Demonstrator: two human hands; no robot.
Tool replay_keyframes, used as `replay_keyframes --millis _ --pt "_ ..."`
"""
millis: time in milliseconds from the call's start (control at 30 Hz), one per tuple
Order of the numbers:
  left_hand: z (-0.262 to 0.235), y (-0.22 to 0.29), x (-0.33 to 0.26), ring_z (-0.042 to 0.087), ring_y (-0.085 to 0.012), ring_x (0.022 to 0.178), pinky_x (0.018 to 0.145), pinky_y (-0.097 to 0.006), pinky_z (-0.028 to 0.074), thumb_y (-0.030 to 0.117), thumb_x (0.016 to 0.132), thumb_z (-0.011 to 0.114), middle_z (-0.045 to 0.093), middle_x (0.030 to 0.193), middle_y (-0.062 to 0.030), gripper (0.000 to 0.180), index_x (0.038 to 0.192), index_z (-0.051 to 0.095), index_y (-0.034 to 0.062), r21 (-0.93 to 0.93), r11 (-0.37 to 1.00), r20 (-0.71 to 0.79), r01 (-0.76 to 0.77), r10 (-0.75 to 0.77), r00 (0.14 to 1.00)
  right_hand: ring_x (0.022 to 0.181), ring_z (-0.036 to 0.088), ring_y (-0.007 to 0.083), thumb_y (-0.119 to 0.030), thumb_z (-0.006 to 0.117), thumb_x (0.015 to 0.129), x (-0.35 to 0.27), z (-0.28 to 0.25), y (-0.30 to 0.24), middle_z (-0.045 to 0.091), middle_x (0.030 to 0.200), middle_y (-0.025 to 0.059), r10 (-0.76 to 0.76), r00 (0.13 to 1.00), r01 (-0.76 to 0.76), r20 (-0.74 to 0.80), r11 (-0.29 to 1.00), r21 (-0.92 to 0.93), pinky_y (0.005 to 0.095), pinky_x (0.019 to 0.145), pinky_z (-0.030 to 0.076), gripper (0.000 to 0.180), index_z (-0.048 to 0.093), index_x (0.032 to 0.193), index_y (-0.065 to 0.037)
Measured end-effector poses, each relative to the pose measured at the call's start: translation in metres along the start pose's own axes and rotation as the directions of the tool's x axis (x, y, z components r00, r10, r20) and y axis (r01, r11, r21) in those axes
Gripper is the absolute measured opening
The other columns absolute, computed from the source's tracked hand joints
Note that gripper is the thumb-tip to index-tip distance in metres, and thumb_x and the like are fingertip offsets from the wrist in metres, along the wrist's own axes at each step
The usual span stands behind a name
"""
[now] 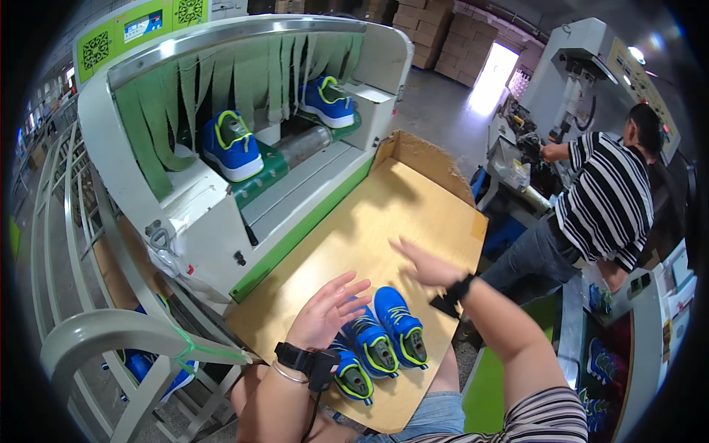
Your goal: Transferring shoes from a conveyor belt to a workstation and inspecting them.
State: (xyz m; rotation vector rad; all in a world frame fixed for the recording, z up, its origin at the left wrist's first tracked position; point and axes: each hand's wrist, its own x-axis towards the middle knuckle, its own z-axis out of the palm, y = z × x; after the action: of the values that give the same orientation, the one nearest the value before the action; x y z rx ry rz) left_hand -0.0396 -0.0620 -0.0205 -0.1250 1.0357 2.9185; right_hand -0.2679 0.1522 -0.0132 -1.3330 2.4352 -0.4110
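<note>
Three blue sneakers with lime trim stand side by side on a light wooden board: the left sneaker, the middle sneaker and the right sneaker. Grey-green forms fill their openings. My left hand hovers over the left and middle sneakers with its fingers spread, holding nothing. Above the board, just beyond the right sneaker, my right hand is stretched out with nothing in it. Ahead, one blue sneaker sits on a green belt at the machine's mouth, and another sneaker rests farther right.
The white machine has a strip curtain across its opening. A cardboard flap edges the board's far side. Metal rails run along my left. At right, a person in a striped shirt works at another machine.
</note>
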Motion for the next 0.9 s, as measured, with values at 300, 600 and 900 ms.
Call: replay_keyframes --millis 300,600,900 --pt "0.013 -0.041 0.006 0.056 -0.0288 0.125 0.106 -0.039 0.044 0.024 0.103 0.048 0.051 0.141 -0.0202 0.049 0.146 0.039 0.0018 0.073 0.988 0.127 0.134 -0.143 0.982 0.143 0.02 0.0519 -0.035 0.05 0.098 -0.193 0.15 -0.028 0.023 0.157 0.0259 0.305 0.925 -0.325 -0.226 0.944 -0.058 0.0575 0.115 0.024 0.063 0.03 0.153 -0.01" --pt "0.017 -0.037 0.003 0.055 -0.0268 0.125 0.107 -0.038 0.043 0.022 0.103 0.049 0.053 0.141 -0.0184 0.047 0.146 0.04 0.0045 0.078 0.983 0.117 0.163 -0.172 0.978 0.141 0.023 0.0509 -0.03 0.051 0.097 -0.193 0.14 -0.044 0.027 0.155 0.0257 0.311 0.915 -0.346 -0.256 0.933 -0.103 0.0541 0.113 0.027 0.061 0.033 0.151 -0.007" --pt "0.014 -0.04 0.006 0.057 -0.0279 0.123 0.106 -0.038 0.045 0.02 0.102 0.051 0.054 0.138 -0.0193 0.048 0.146 0.04 0.0027 0.069 0.986 0.135 0.149 -0.157 0.978 0.14 0.032 0.0442 -0.035 0.053 0.096 -0.192 0.143 -0.032 0.034 0.154 0.0194 0.267 0.915 -0.335 -0.302 0.921 -0.199 0.0517 0.11 0.033 0.059 0.039 0.149 -0.013"
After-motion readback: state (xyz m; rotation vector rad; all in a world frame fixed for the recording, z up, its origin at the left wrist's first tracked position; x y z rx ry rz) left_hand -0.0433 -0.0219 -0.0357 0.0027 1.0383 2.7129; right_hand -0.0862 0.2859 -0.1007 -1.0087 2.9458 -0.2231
